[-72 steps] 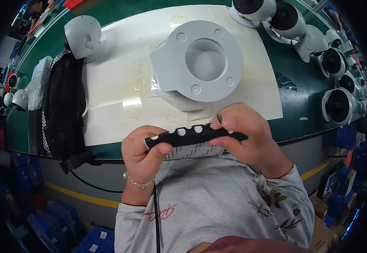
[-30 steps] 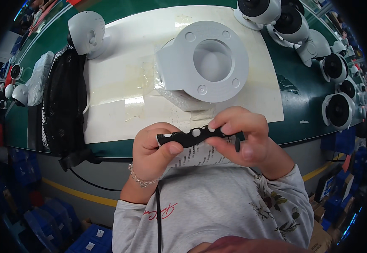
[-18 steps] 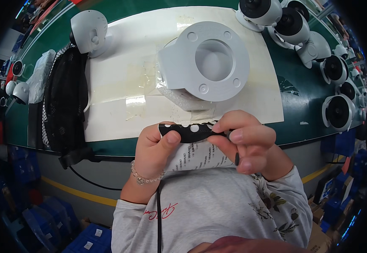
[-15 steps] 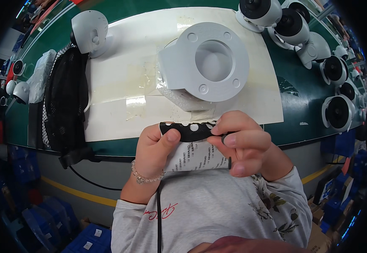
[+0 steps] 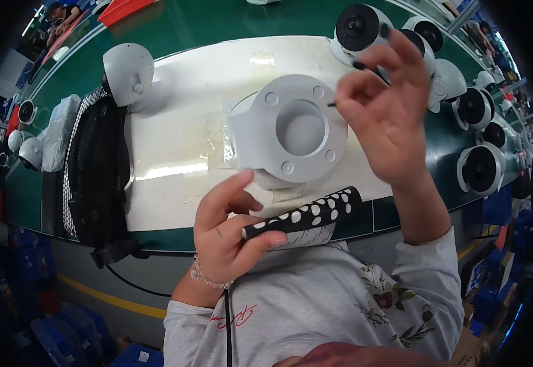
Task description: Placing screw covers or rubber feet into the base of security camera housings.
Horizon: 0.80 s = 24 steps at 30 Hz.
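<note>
Black strip (image 5: 306, 217) with rows of white round dots: held in the left hand (image 5: 230, 235) by its left end, near the worktop's near edge, tilted upward to the right. Small dark piece (image 5: 332, 104), possibly a screw: pinched in the right hand's (image 5: 386, 107) fingertips, raised above the round grey base (image 5: 291, 137).

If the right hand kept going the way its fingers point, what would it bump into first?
Probably the round white camera at the far edge. The right hand, pinching a small dark piece, points up and away toward it, though depth is hard to judge here.
</note>
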Each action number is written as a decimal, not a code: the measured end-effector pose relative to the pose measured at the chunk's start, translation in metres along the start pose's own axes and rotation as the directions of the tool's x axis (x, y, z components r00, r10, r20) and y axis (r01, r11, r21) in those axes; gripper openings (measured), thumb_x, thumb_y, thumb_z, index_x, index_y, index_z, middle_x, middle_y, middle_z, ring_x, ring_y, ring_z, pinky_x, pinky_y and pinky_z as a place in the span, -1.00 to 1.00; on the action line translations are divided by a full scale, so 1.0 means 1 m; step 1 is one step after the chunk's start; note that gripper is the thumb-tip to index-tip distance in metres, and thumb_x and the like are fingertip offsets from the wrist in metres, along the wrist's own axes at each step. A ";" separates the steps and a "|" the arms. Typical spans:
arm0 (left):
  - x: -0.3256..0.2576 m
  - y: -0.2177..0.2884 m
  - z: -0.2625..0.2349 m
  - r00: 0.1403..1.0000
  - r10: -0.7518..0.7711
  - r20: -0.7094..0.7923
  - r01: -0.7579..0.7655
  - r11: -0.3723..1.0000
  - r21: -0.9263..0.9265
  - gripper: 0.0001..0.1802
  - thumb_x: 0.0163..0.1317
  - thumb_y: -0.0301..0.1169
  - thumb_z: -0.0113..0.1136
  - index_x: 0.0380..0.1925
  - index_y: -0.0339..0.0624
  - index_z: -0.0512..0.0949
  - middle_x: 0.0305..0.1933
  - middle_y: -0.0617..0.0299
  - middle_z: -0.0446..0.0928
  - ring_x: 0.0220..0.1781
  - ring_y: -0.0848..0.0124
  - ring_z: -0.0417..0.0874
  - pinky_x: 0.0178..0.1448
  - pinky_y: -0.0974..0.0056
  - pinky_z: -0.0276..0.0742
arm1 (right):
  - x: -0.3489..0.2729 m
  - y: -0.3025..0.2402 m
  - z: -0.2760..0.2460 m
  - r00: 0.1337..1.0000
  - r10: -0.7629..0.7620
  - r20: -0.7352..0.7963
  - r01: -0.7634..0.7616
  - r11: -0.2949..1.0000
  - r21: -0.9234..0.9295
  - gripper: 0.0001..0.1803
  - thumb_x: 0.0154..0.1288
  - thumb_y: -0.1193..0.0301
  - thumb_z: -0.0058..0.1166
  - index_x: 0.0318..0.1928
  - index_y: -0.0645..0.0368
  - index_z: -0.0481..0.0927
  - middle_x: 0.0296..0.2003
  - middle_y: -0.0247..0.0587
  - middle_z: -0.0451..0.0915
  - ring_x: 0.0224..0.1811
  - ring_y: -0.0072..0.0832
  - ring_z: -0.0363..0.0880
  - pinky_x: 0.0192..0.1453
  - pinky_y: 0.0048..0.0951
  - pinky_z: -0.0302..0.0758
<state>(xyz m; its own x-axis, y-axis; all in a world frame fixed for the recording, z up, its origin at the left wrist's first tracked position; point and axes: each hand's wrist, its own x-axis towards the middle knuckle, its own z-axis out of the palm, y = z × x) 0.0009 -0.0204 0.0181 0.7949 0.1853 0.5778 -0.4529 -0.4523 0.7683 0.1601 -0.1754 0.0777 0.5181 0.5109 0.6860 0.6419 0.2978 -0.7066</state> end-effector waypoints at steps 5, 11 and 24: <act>0.010 -0.008 0.001 0.998 0.011 0.056 -0.011 1.000 -0.007 -0.62 -0.24 -0.35 0.40 -0.56 -0.42 0.45 0.16 -0.19 0.23 -0.26 0.27 0.57 -0.31 0.38 0.51 | 0.011 0.010 -0.003 0.979 0.200 0.038 -0.201 0.978 0.044 -0.22 0.05 0.74 -0.11 0.26 0.07 -0.11 -0.01 -0.16 0.17 -0.28 -0.58 0.32 -0.17 -0.63 0.34; 0.007 -0.019 0.001 0.996 0.015 0.084 -0.012 0.999 -0.043 -0.63 -0.22 -0.37 0.39 -0.53 -0.45 0.47 0.16 -0.15 0.25 -0.31 0.32 0.57 -0.28 0.37 0.53 | 0.015 0.010 -0.011 0.974 0.125 0.190 -0.082 0.972 -0.222 -0.24 0.07 0.72 -0.09 0.25 0.08 -0.09 -0.02 -0.01 0.29 -0.27 -0.53 0.45 -0.24 -0.64 0.38; 0.008 -0.019 0.001 0.996 0.004 0.086 -0.003 1.000 -0.013 -0.63 -0.22 -0.37 0.39 -0.64 -0.47 0.43 0.13 -0.15 0.28 -0.41 0.32 0.58 -0.35 0.38 0.52 | 0.034 0.013 0.011 0.950 -0.077 0.301 0.136 0.974 -0.180 -0.48 0.09 0.69 -0.04 0.05 0.22 0.09 -0.29 -0.17 0.34 -0.24 -0.49 0.43 0.00 -0.35 0.36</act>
<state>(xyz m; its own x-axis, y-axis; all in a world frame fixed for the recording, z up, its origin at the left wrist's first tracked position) 0.0168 -0.0115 0.0078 0.8250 0.1078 0.5548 -0.4604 -0.4411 0.7703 0.1800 -0.1456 0.0906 0.2730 0.7056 0.6539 0.7973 0.2144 -0.5642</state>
